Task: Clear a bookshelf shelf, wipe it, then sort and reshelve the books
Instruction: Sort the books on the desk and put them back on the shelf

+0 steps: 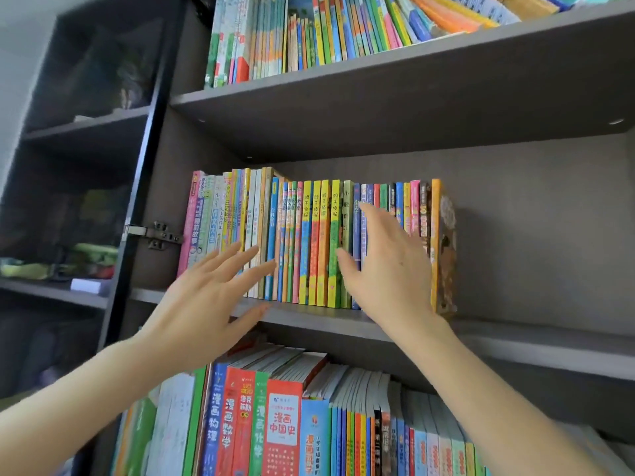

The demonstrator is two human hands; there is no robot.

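Both hands released, fingers straight: left hand (209,286) and right hand (385,266) against upright book row (309,242) on middle shelf (515,341).

The bookshelf (412,97) boards are dark grey-brown. At mid-frame, the row of books (309,242) runs from a pink spine (191,218) through white, yellow, green and blue to an orange spine (435,218). The lower books (240,407) are red, blue and green with white lettering.
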